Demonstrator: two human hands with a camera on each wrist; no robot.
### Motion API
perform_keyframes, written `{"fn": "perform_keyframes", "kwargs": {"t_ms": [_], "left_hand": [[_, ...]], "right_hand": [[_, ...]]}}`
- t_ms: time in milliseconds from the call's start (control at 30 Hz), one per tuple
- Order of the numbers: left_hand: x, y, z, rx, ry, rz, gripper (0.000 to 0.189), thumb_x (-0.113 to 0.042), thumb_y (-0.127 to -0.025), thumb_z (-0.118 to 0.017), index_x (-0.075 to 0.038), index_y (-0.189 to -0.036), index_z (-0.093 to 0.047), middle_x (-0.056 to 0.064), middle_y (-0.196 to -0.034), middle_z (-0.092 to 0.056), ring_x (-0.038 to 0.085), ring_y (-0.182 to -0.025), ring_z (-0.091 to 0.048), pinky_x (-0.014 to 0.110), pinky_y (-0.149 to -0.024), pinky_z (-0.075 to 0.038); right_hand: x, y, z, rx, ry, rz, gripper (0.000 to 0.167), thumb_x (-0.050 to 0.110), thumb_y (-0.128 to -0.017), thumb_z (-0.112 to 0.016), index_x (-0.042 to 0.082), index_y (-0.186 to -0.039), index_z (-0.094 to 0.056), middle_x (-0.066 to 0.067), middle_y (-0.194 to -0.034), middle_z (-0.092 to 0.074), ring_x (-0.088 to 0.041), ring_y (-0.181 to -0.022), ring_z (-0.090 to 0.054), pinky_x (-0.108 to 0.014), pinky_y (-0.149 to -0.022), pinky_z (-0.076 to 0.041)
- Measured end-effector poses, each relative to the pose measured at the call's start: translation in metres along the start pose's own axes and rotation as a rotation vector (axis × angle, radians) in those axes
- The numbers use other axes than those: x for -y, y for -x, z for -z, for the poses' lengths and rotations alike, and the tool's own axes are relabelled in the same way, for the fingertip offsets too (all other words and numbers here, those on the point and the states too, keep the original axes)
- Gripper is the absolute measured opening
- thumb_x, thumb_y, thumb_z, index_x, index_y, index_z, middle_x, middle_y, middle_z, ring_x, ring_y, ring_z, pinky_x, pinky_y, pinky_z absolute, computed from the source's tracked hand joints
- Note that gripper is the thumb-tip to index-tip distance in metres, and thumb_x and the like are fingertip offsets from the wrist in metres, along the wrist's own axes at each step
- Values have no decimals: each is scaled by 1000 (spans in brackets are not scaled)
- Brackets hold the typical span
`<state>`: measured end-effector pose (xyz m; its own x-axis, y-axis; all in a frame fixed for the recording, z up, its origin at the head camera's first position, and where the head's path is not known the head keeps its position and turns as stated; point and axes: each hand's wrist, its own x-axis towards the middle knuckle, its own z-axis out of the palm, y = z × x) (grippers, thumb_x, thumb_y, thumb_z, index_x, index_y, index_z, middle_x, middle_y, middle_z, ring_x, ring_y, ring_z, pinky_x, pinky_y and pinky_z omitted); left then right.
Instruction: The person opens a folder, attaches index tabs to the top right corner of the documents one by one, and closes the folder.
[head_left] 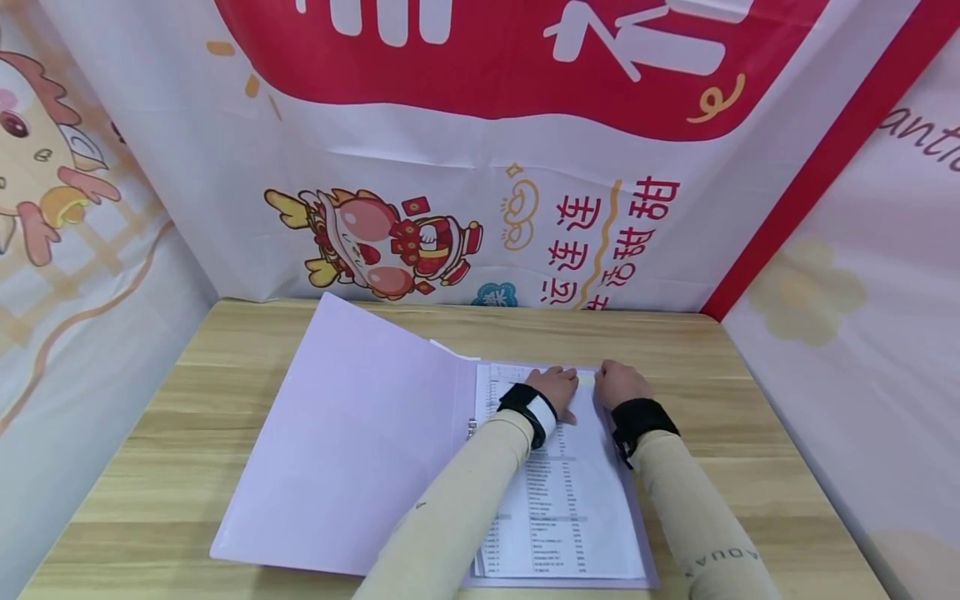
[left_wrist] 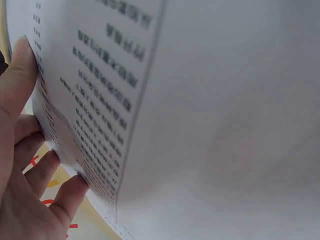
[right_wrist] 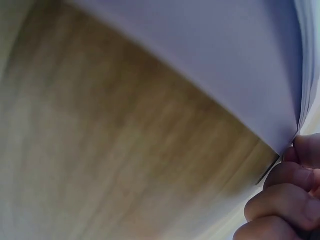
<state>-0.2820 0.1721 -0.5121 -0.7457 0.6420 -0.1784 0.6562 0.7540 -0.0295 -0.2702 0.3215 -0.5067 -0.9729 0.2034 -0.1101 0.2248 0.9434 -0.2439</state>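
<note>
A lilac ring binder [head_left: 352,433] lies opened out, its front cover to the left. Printed sheets [head_left: 555,533] are stacked on its right side, beside the metal rings [head_left: 472,428]. My left hand [head_left: 553,387] rests on the upper part of the top sheet, fingers spread; the left wrist view shows its fingertips [left_wrist: 75,192] against the printed paper [left_wrist: 105,90]. At the top right corner of the stack, my right hand [head_left: 621,385] has curled fingers and pinches the corner of the sheets [right_wrist: 306,60]. The lilac back cover [right_wrist: 215,55] shows beneath them.
The binder lies on a wooden table [head_left: 720,400], with table surface to its left and right. White printed cloth hangs behind the table [head_left: 465,150] and at both sides. A bit of white paper [head_left: 453,348] sticks out behind the binder's spine.
</note>
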Motion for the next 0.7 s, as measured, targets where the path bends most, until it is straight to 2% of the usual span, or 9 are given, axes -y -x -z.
{"fn": "perform_keyframes", "kwargs": {"t_ms": [400, 567, 700], "left_hand": [[0, -1, 2, 35, 15, 13, 78, -58, -89, -71, -21, -154, -46, -8, -162, -38, 14, -147, -36, 41, -110, -43], [-1, 5, 8, 35, 13, 21, 78, -57, -90, -71, -21, -155, -46, -9, -161, -39, 14, -146, -37, 40, -108, -44], [-2, 12, 14, 30, 6, 10, 76, -56, -91, -70, -20, -154, -47, -8, -160, -40, 14, -145, -38, 40, -108, -44]], "right_hand": [[3, 4, -1, 36, -20, 74, 22, 20, -102, -54, 3, -93, -65, -12, -81, -65, -30, -73, -61, -45, -67, -48], [9, 6, -2, 35, -12, 118, 22, 19, -101, -55, 1, -97, -67, -14, -86, -68, -31, -76, -63, -47, -70, -50], [8, 8, -1, 49, -8, 112, 22, 18, -101, -55, 0, -98, -67, -16, -88, -69, -33, -79, -64, -48, -72, -51]]}}
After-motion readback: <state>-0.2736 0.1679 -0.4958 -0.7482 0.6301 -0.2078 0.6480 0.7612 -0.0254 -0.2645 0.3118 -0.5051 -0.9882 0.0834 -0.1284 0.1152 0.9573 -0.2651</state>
